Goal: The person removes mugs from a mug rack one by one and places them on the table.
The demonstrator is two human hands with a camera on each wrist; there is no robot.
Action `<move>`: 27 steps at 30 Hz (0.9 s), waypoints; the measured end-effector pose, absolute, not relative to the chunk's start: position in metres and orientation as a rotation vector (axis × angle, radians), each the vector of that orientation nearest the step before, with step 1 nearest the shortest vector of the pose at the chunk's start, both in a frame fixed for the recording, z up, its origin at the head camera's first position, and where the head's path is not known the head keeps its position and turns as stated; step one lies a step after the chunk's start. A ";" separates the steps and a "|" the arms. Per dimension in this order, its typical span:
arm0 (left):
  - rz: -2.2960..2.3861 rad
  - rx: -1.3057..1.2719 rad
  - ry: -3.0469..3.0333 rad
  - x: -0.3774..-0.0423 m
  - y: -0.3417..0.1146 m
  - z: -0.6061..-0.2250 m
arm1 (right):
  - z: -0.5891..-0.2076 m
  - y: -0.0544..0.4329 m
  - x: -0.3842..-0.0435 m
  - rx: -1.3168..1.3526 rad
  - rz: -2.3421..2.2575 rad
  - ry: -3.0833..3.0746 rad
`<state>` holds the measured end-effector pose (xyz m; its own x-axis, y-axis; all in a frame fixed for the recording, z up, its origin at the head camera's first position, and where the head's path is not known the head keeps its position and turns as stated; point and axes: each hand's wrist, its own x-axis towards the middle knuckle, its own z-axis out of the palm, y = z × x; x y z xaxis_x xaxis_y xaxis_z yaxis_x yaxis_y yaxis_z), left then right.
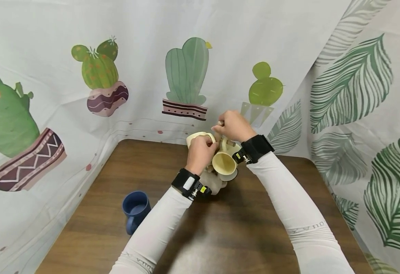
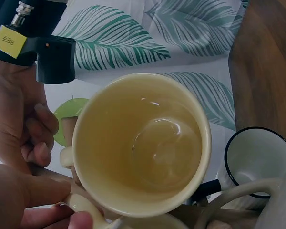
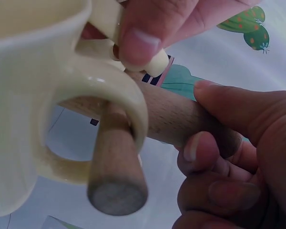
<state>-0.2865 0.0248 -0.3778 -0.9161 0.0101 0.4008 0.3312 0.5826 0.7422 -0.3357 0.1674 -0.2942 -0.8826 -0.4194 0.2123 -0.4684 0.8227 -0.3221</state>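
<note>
My left hand (image 1: 200,154) pinches the handle (image 2: 83,205) of a cream mug (image 1: 193,137) beside a wooden mug tree. My right hand (image 1: 235,126) grips the top of the tree's wooden post (image 3: 174,114), fingers curled round it. A second cream mug (image 1: 224,163) hangs on a wooden peg (image 3: 117,176) that passes through its handle; its open mouth faces the left wrist camera. Lower down are a white mug with a black rim (image 2: 257,160) and a beige mug (image 1: 212,182). Whether a peg runs through the pinched handle, I cannot tell. The tree's base is hidden.
A blue mug (image 1: 136,207) stands on the wooden table (image 1: 254,228), left of my left forearm. Behind the table's far edge hangs a white cloth (image 1: 145,76) printed with cacti and leaves.
</note>
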 end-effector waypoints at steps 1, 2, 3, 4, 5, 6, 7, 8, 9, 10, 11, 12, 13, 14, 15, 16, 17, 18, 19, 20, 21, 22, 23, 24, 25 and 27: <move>-1.269 -0.258 -2.463 -0.286 0.025 -0.378 | -0.295 0.167 -0.336 0.703 0.565 -2.874; -1.278 -0.245 -2.464 -0.286 0.025 -0.379 | -0.295 0.167 -0.335 0.701 0.573 -2.877; -1.286 -0.235 -2.464 -0.286 0.026 -0.379 | -0.295 0.167 -0.335 0.700 0.581 -2.880; -1.294 -0.231 -2.462 -0.286 0.026 -0.379 | -0.295 0.167 -0.335 0.695 0.592 -2.882; -1.299 -0.232 -2.460 -0.287 0.026 -0.380 | -0.295 0.167 -0.334 0.689 0.599 -2.885; -1.307 -0.236 -2.456 -0.287 0.026 -0.380 | -0.295 0.167 -0.334 0.683 0.608 -2.888; -1.313 -0.241 -2.453 -0.287 0.025 -0.380 | -0.295 0.167 -0.334 0.677 0.613 -2.891; -1.317 -0.247 -2.448 -0.287 0.025 -0.380 | -0.295 0.167 -0.333 0.674 0.619 -2.893; -1.320 -0.252 -2.443 -0.287 0.024 -0.380 | -0.294 0.168 -0.334 0.674 0.620 -2.894; -1.318 -0.256 -2.443 -0.287 0.024 -0.381 | -0.294 0.168 -0.334 0.674 0.622 -2.895; -1.322 -0.258 -2.441 -0.287 0.023 -0.381 | -0.294 0.168 -0.334 0.675 0.622 -2.896; -1.327 -0.257 -2.437 -0.287 0.022 -0.381 | -0.294 0.167 -0.334 0.678 0.624 -2.895; -1.332 -0.255 -2.436 -0.287 0.021 -0.381 | -0.294 0.167 -0.334 0.681 0.624 -2.896; -1.341 -0.250 -2.431 -0.287 0.019 -0.381 | -0.293 0.167 -0.334 0.684 0.624 -2.894; -1.351 -0.247 -2.426 -0.287 0.018 -0.381 | -0.293 0.167 -0.334 0.687 0.623 -2.892; -1.361 -0.246 -2.421 -0.287 0.016 -0.381 | -0.293 0.166 -0.334 0.689 0.625 -2.892; -1.374 -0.245 -2.413 -0.287 0.015 -0.381 | -0.293 0.166 -0.334 0.691 0.625 -2.891; -1.381 -0.248 -2.408 -0.288 0.013 -0.380 | -0.292 0.167 -0.334 0.690 0.626 -2.893; -1.388 -0.254 -2.407 -0.288 0.012 -0.380 | -0.292 0.167 -0.335 0.691 0.623 -2.893; -1.393 -0.262 -2.406 -0.288 0.010 -0.380 | -0.292 0.167 -0.334 0.691 0.622 -2.893; -1.395 -0.271 -2.404 -0.288 0.009 -0.379 | -0.292 0.167 -0.335 0.691 0.622 -2.893; -1.397 -0.278 -2.408 -0.288 0.008 -0.379 | -0.292 0.167 -0.334 0.690 0.618 -2.893; -1.396 -0.284 -2.414 -0.288 0.007 -0.378 | -0.291 0.168 -0.334 0.690 0.615 -2.893; -1.396 -0.289 -2.416 -0.288 0.006 -0.378 | -0.292 0.168 -0.335 0.691 0.613 -2.892; -1.398 -0.291 -2.420 -0.288 0.005 -0.378 | -0.292 0.168 -0.335 0.693 0.610 -2.890; -1.407 -0.288 -2.426 -0.287 0.003 -0.378 | -0.293 0.168 -0.335 0.693 0.611 -2.893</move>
<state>-0.2872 0.0031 -0.3781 -0.9281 0.0129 0.3722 0.3295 0.4945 0.8043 -0.3349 0.1681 -0.2929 -0.8906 -0.4127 0.1911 -0.4547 0.8153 -0.3584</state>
